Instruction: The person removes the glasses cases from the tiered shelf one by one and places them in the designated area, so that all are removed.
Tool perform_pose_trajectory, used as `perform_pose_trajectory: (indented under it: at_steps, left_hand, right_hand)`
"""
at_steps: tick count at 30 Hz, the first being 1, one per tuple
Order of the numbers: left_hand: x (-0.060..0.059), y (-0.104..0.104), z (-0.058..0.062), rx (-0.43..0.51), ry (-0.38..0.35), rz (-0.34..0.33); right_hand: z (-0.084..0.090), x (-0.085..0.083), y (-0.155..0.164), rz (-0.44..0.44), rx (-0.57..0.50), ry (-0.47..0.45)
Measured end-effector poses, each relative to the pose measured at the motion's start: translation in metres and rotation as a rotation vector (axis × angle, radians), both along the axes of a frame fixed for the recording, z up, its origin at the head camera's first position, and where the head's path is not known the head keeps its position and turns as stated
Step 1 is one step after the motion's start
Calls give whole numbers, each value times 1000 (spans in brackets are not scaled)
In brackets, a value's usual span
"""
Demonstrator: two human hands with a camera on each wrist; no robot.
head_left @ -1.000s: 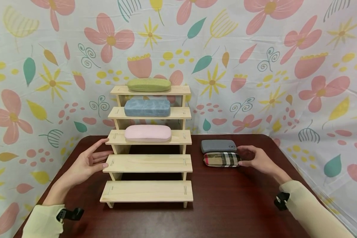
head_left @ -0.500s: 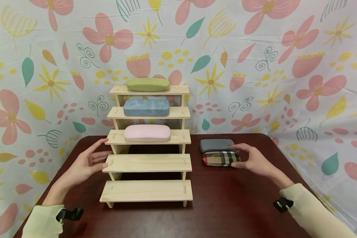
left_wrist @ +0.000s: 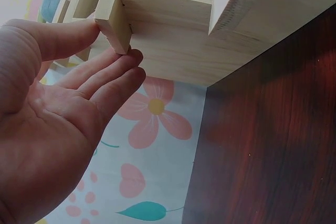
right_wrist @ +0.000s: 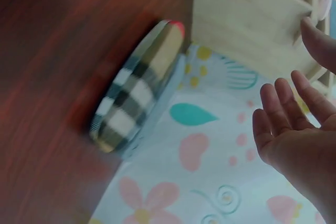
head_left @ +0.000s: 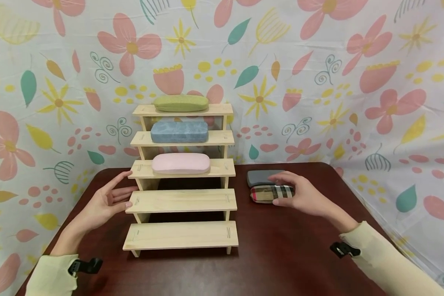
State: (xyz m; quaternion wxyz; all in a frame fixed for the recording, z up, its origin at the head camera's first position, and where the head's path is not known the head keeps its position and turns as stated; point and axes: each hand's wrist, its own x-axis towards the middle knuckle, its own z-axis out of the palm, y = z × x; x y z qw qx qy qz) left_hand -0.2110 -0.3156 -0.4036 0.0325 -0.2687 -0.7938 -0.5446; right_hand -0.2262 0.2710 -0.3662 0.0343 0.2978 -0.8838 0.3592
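Right hand (head_left: 305, 195) further leftward, fingers (head_left: 284, 177) above the plaid case (head_left: 263, 194).

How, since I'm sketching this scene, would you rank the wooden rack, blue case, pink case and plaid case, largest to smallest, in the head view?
1. Wooden rack
2. Blue case and pink case: too alike to rank
3. Plaid case, going by what shows; the right hand covers part of it

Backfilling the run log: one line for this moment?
left grip: touching wooden rack; right grip: near plaid case, not holding; green case, blue case, pink case: on wooden rack; gray case: on table
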Motion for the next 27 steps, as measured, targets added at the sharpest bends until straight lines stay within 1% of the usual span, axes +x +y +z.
perform_pose_trajectory:
  at_steps: [8,11,15,19,27]
  left_hand:
    - [0,-1,2,5,3,-5]
    - [1,-1,3,5,1,-2]
    - [1,0,3,4,0,-2]
    - [1,0,2,9,-9,-1]
    - [1,0,1,7,-14,2]
  right_hand:
    - [17,2,-26,1,35,41]
    - [24,3,-36,6,32,62]
    - [31,5,-49,8,16,58]
    - [34,5,-60,30,-11,41]
    - [39,1,-86,73,-51,68]
